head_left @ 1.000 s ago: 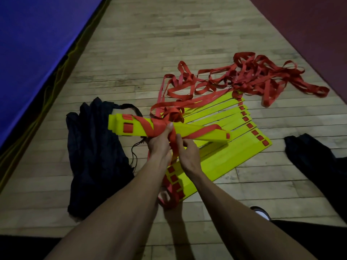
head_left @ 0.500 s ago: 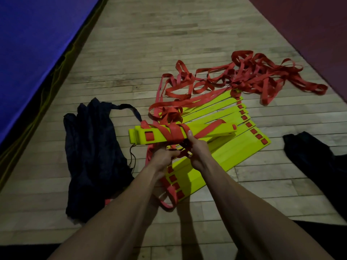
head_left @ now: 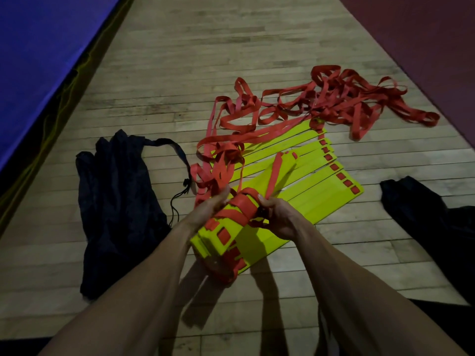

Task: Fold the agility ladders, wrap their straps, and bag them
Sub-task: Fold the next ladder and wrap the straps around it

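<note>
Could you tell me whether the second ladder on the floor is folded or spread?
Spread: the yellow rungs lie fanned across the floor, their red straps loose.

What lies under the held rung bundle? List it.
Under the rung bundle lie fanned yellow rungs and red strap loops on the wooden floor. Whatever sits directly beneath the bundle and hands is covered.
</note>
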Available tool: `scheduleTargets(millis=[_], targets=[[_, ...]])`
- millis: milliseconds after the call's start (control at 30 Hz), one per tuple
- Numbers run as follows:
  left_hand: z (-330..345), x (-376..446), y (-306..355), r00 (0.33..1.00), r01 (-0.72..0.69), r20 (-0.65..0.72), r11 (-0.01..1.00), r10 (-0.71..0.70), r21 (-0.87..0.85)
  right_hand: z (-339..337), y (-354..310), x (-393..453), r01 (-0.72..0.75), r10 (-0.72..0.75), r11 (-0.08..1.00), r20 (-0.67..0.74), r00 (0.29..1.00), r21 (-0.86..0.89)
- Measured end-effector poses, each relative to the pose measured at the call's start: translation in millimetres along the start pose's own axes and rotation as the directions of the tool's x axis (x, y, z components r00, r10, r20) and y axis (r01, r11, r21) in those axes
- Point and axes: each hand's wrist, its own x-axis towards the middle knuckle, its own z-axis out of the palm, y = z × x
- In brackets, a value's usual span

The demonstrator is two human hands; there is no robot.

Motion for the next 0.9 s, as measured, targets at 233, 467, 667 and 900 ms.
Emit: scheduleTargets(millis=[233, 467, 667, 900], targets=[[2.5, 9.5, -13.9, 0.996, 0.039, 0.061, 0.961, -0.058, 0.275, -10.2, 14.2, 9.5, 0.025, -0.058, 0.958, -0.108, 0.992, -0.285], [20.5, 14.2, -23.0, 0.976, 0.133, -0.191, 0.978, -0.100, 0.164, 2.4, 26.1, 14.7, 0.100, -0.201, 0.879, -0.172, 0.964, -0.467], [36.1, 21.7, -32.4, 0.915, 0.053, -0.400, 0.999, -0.052, -0.009, 11.5, 26.4, 23.2, 0.092, -0.329, 0.782, -0.283, 0.901, -0.616], [36.6, 26.9, -42.8, 0.871, 0.029, -0.473, 0.948, 0.132, 0.317, 19.7, 22.0, 22.8, 0.136, -0.310, 0.873, -0.315, 0.897, -0.469]])
